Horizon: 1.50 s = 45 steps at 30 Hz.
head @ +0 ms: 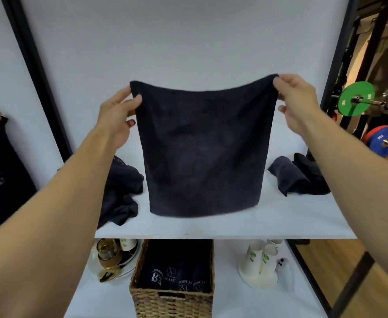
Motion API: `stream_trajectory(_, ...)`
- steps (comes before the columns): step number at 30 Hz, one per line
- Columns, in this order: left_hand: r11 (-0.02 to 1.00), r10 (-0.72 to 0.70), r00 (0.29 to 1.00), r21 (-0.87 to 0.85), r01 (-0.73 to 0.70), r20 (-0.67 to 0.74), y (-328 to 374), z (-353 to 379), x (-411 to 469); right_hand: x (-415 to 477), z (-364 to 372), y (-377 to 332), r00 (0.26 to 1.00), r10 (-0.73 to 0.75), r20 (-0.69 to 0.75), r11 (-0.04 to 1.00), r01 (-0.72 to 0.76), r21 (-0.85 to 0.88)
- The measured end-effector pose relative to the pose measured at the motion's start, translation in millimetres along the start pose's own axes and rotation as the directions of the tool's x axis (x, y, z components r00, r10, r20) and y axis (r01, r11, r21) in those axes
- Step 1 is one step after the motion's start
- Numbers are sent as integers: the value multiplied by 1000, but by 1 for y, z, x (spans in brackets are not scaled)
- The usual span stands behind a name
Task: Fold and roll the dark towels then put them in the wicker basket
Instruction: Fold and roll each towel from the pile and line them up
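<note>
Nearest, on the lower shelf, the woven wicker basket (170, 304) holds rolled dark towels with white lettering (179, 274). Above it sits the white upper shelf (211, 227), with a crumpled heap of dark towels (119, 191) at left and a folded dark pair (289, 175) at right. Over the middle hangs a square dark towel (202, 152), spread flat. The hands are wide apart: left hand (117, 113) pinches its top left corner, right hand (296, 99) the top right.

Middle of the white shelf (211, 226) is open. The crumpled towel pile (119, 191) crowds the left, rolled towels (289, 175) the right.
</note>
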<state>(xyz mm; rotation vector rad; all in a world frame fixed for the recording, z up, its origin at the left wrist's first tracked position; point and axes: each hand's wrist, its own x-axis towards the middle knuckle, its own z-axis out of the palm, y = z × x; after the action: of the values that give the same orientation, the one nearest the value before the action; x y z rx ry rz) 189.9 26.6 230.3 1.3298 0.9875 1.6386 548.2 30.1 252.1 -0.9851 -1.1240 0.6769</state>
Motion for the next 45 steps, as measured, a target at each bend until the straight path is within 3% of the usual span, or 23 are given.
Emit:
stream_trajectory(6,991,119,990,66,-115,-69,33,6,4,6,-7,-25,980,39,195,967,-86,241)
stream_trajectory(11,990,138,985,-4,-139,-101,40,15,-1,-5,5,-12,957,133,257,980,-166,110)
stream_trajectory(14,985,164,975,78,-154,-148,44,11,-4,-7,2,-5,962,165,216,977,-189,98)
stream_trajectory(19,972,156,953,211,-101,-260,53,-18,2,3,-11,-17,987,107,116,994,-108,7)
stream_trajectory(23,961,105,973,274,-47,-204,57,-21,3,10,-12,-26,992,73,107,997,-68,-48)
stream_trajectory(26,967,20,985,253,24,-172,58,-18,5,17,-11,-27,991,88,99,994,-94,51)
stream_trajectory(30,989,-94,987,98,108,-133,60,-18,10,26,-13,-27,990,125,66,961,-137,242)
stream_trajectory(35,991,-62,995,109,71,-83,63,-13,7,28,-14,-23,991,117,68,909,-134,395)
stream_trajectory(37,978,-5,997,210,20,-75,62,-10,7,26,-13,-19,993,70,95,953,-95,287)
stream_trajectory(40,908,77,994,417,-38,-77,55,-8,14,25,-11,-11,990,-15,142,993,31,-112)
stream_trajectory(43,760,153,987,644,-87,-47,44,-7,28,31,-7,-2,973,-159,169,821,225,-525)
stream_trajectory(45,607,202,979,786,-116,-11,39,-3,37,40,-3,3,948,-230,222,694,320,-645)
